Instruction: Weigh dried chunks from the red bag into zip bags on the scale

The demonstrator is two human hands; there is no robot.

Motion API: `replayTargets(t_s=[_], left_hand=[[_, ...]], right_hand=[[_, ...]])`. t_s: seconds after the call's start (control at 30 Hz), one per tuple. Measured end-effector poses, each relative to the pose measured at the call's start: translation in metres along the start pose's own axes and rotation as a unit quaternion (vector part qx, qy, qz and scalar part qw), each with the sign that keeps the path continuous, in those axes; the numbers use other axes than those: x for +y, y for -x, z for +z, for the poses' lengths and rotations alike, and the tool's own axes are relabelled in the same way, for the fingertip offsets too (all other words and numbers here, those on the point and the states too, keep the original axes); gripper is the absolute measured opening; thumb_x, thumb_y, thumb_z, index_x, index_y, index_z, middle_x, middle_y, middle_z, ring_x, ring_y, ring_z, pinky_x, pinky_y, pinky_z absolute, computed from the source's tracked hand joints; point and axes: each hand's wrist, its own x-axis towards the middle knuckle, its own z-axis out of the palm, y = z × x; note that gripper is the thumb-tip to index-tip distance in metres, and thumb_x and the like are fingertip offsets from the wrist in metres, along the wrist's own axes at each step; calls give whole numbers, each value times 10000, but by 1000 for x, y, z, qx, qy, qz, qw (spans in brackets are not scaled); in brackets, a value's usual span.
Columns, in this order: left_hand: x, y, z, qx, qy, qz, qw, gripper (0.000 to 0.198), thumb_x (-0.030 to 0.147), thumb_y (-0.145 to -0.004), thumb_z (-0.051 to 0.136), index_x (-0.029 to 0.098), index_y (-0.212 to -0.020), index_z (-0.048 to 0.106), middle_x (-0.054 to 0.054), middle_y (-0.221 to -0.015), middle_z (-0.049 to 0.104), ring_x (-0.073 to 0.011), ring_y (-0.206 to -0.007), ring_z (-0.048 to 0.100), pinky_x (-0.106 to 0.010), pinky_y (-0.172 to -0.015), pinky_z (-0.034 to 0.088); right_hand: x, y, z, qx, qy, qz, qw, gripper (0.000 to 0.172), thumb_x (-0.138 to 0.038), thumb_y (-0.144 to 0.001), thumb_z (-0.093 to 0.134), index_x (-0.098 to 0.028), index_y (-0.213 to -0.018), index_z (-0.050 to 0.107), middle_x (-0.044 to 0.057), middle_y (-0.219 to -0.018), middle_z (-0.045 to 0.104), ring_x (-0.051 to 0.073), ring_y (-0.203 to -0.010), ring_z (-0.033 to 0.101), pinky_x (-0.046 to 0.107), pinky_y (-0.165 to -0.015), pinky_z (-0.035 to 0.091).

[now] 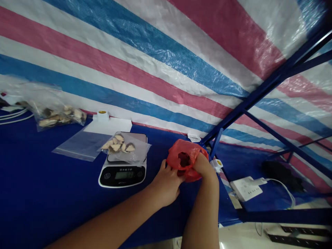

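A small red plastic bag with something dark inside sits at the right end of the blue table. My left hand grips its left edge with fingers closed. My right hand pinches its right side, holding the mouth apart. To the left, a digital kitchen scale carries a clear plastic bag of pale, shell-like pieces.
A larger clear bag of similar pieces lies at the far left, with empty clear bags and a tape roll behind the scale. A white power strip rests on a lower surface at right. A striped tarp and blue metal bars enclose the back.
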Motion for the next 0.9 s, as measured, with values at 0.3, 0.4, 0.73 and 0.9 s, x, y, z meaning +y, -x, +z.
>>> replayTargets(t_s=[0.3, 0.4, 0.73, 0.9], left_hand=[[-5, -7, -14, 51, -37, -41, 997, 278, 148, -866, 541, 185, -1082, 712, -178, -1568, 375, -372, -1464, 335, -621, -1172, 240], [-5, -7, -12, 50, -36, -26, 998, 250, 163, -869, 542, 183, -1047, 717, -163, -1501, 462, -363, -1434, 374, -614, -1177, 234], [-7, -6, -1, 48, -6, 45, 998, 349, 167, -889, 491, 218, -1188, 665, -123, -1403, 569, -334, -1317, 473, -632, -1069, 321], [4, -3, 7, 41, -12, 54, 998, 317, 242, -867, 556, 210, -1163, 664, -155, -1451, 515, -360, -1334, 457, -636, -1079, 317]], right_hand=[[3, -11, 9, 17, 13, 34, 999, 434, -64, -769, 574, -145, -1168, 725, 120, -1198, 728, 225, -1145, 670, 319, -1015, 479], [0, -11, 7, 55, -53, -16, 997, 386, -166, -811, 561, -167, -1162, 722, 98, -1219, 723, 226, -1150, 661, 329, -1008, 483], [4, -5, -34, 16, 144, 132, 981, 411, -165, -861, 440, -133, -1166, 714, 150, -1177, 730, 282, -1126, 673, 331, -909, 506], [-6, -16, -41, -93, 239, 85, 963, 310, -79, -729, 633, -182, -975, 792, 129, -1060, 769, 265, -1029, 709, 280, -887, 500]])
